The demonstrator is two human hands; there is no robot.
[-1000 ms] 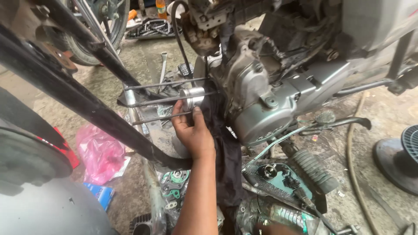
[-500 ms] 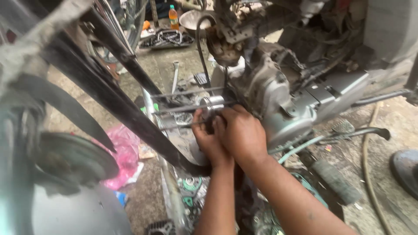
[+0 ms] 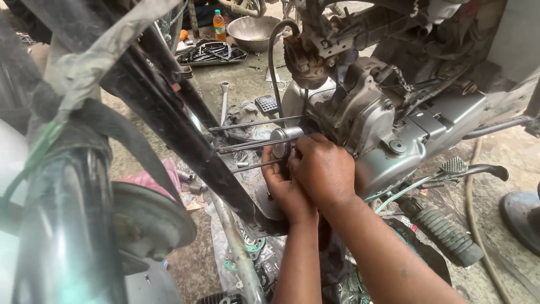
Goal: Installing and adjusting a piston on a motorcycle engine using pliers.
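A silver piston (image 3: 282,140) sticks out from the grey motorcycle engine (image 3: 394,141) among several long metal studs (image 3: 253,125). My left hand (image 3: 284,188) is under the piston, fingers curled up against its lower side. My right hand (image 3: 323,169) lies over the left one, fingertips pressed on the piston's side next to the engine. Both forearms reach up from the bottom of the view. What the fingers pinch at the piston is hidden.
The black frame tube (image 3: 185,129) crosses diagonally at left above a horn disc (image 3: 149,217). Gaskets on plastic sheet (image 3: 247,247) lie below. A footpeg (image 3: 450,236) and brake pedal (image 3: 467,167) are at right. A tool tray (image 3: 211,52), steel bowl (image 3: 253,31) and orange bottle (image 3: 219,25) sit behind.
My right hand came in and settled over the left at the piston. The camera moved closer and shifted, so the engine looks larger.
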